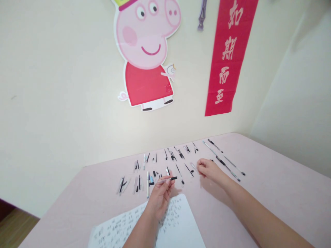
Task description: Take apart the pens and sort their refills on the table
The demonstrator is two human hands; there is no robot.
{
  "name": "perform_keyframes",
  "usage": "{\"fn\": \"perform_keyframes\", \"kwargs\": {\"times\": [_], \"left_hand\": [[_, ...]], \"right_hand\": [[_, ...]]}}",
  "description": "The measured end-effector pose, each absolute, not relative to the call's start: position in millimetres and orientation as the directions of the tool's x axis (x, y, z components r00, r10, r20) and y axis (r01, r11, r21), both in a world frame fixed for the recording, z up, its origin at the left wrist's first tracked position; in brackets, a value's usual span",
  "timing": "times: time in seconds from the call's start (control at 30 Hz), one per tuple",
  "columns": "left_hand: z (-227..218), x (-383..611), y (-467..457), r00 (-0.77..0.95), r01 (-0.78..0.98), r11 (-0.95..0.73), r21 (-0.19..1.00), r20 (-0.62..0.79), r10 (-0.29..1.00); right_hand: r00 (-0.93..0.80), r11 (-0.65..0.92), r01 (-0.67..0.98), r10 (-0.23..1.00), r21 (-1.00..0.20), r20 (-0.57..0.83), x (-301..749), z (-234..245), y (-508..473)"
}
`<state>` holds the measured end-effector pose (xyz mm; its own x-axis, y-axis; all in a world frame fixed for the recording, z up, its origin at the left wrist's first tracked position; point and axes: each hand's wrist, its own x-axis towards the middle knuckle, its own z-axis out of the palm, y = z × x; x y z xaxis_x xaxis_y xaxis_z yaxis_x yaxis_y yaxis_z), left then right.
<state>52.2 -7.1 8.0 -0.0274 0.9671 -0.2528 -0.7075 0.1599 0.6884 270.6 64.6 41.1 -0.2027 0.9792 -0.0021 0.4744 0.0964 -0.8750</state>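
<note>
My left hand (163,196) is above a handwritten notebook page, thumb and fingers closed on a pen (162,180). The pen has a clear barrel and a black end that points right. My right hand (207,168) is low over the table to the right, with its fingers curled together. Whatever its fingertips hold, if anything, is hidden. Just left of those fingertips lies a small clear pen part (193,166). A black refill (188,169) rests a little farther left.
Rows of pen parts, such as black refills (179,172), lie on the pink table (269,193). Long assembled pens (227,168) lie at the right. The white notebook (186,227) is at the front. A wall with a pig cutout (148,82) and red banner (222,82) stands behind.
</note>
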Motion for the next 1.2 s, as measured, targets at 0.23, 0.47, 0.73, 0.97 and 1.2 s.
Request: {"fn": "perform_keyframes", "kwargs": {"times": [0.23,0.47,0.73,0.97,1.2], "left_hand": [[8,51,-7,-0.001,-0.737,0.179,0.652,-0.266,0.964],[7,52,-8,0.019,-0.747,0.182,0.64,-0.254,0.967],[7,52,-6,-0.01,-0.753,0.164,0.638,-0.259,0.966],[4,50,-5,-0.014,-0.755,0.155,0.637,-0.252,0.968],[3,50,-4,-0.027,-0.762,0.15,0.63,-0.262,0.965]], "right_hand": [[-0.282,-0.043,-0.076,0.959,-0.996,-0.02,232,34,46],[-0.271,-0.05,-0.154,0.963,-0.987,-0.007,226,28,45],[-0.27,-0.037,-0.176,0.963,-0.984,0.012,224,31,42],[-0.253,-0.023,-0.173,0.967,-0.985,0.022,223,31,41],[-0.257,0.029,-0.105,0.965,-0.994,0.055,221,33,39]]}}
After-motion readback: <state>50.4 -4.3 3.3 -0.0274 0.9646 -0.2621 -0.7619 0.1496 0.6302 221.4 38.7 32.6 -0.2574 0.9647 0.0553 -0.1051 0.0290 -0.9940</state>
